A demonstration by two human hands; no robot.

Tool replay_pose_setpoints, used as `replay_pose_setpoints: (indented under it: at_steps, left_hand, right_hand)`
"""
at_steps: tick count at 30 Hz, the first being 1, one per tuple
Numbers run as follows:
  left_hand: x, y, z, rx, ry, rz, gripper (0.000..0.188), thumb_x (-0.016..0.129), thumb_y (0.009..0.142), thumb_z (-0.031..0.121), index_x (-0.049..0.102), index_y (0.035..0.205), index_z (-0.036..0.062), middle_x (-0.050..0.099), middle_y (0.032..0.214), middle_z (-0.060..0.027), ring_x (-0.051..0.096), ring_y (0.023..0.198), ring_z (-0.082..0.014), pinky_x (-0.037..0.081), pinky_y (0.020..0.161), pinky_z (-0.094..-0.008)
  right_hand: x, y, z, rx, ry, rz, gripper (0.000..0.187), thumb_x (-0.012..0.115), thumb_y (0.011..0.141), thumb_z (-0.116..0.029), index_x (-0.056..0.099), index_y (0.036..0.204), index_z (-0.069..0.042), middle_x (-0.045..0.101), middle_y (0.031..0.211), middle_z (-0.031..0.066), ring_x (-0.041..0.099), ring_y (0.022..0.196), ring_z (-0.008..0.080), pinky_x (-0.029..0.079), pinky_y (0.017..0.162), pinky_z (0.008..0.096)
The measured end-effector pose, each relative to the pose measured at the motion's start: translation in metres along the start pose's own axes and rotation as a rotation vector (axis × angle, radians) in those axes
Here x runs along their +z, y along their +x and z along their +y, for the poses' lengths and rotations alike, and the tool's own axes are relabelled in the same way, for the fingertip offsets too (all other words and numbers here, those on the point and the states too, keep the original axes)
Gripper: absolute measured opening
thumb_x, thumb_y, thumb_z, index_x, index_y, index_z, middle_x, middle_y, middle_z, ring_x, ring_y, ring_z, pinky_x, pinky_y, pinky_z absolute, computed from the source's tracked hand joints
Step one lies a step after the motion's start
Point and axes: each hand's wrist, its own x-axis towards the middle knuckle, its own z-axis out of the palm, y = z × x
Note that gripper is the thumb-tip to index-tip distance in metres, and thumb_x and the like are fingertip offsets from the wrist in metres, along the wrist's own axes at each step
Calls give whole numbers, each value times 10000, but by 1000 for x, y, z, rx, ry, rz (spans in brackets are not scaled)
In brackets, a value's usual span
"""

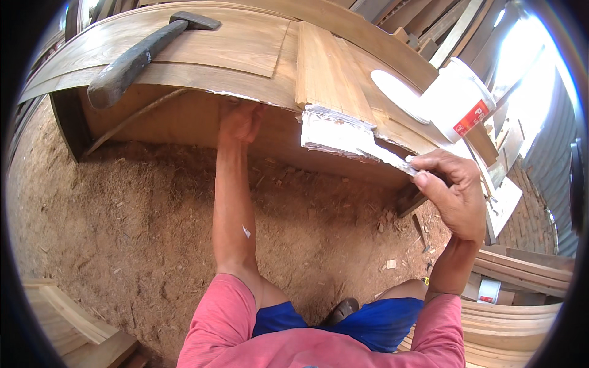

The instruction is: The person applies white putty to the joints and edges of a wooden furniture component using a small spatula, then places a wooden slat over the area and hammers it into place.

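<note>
My right hand (451,190) pinches a thin, white-smeared stick (396,161) between thumb and fingers. The stick's far end meets the white paste (336,134) that thickly coats the near end of a light wooden board (331,67). That board lies across a large framed wooden panel (227,52). Under the panel's near edge, my left hand (240,121) is curled, its fingertips hidden in shadow; what it grips does not show. A white smear runs along the edge just above it.
A hammer (138,58) lies on the panel's left part. At the right stand a white tub (457,101) with a red label and a white round lid (396,92). Sawdust and chips cover the ground (141,233). Stacked mouldings (515,325) lie at lower right, planks (454,30) behind.
</note>
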Motion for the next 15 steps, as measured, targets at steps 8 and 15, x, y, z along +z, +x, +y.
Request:
replay_pose_setpoints:
  at_steps: [8,15]
  left_hand:
    - [-11,5,4,-15,87,-68,575,846,751,193,593,1258,93,652,1219,-39,623,1118,-204,544,911,-361]
    - [24,2,12,-25,80,181,650,622,834,-117,426,1387,162,543,1319,-66,559,1197,-227,539,927,-384]
  right_hand:
    - [27,20,-28,-195,12,-138,195,650,855,-68,696,969,83,700,882,125,640,823,148,484,773,268]
    - [12,13,-3,-46,-114,-4,232,668,859,-103,701,1015,65,724,949,136,672,886,184,504,829,287]
